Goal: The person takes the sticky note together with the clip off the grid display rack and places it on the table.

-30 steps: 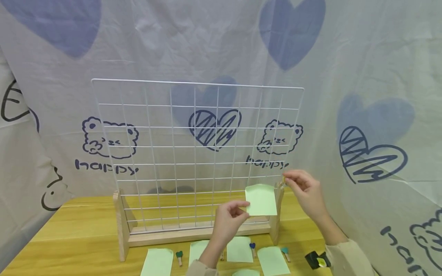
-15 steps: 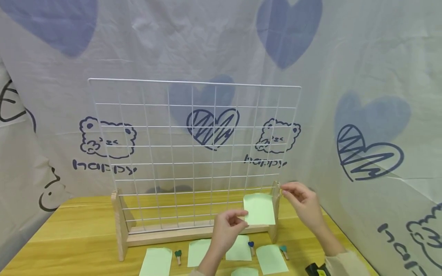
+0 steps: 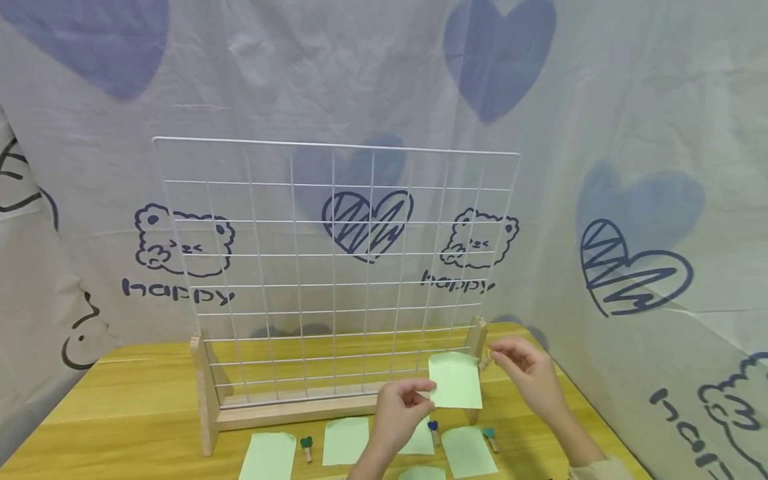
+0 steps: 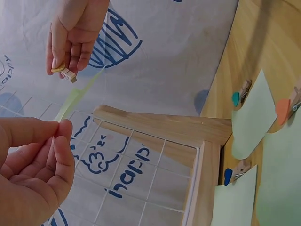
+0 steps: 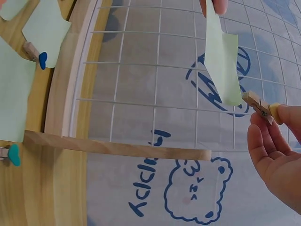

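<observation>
Between thumb and fingers, my left hand (image 3: 397,412) pinches the left edge of a pale green paper note (image 3: 456,380), held in front of the grid's lower right part. My right hand (image 3: 528,370) is to the right of the note and pinches a small wooden clothespin (image 5: 257,104) with a yellow decoration at its thumb end. In the right wrist view the clothespin's tip is close to the note's edge; whether they touch I cannot tell. A white wire grid (image 3: 336,267) stands upright in a wooden stand (image 3: 300,415) behind the hands.
More green notes (image 3: 345,441) lie on the wooden table (image 3: 138,400) before the stand. Among them are clothespins with a green heart (image 3: 307,447), a blue heart (image 3: 433,430), a teal heart (image 3: 490,437) and an orange heart (image 4: 284,110). A printed curtain (image 3: 270,80) hangs behind and at the sides.
The left hand has lowered the note from beside the stand's right post. My right hand has come down too, keeping the clothespin. The view has shifted slightly.
</observation>
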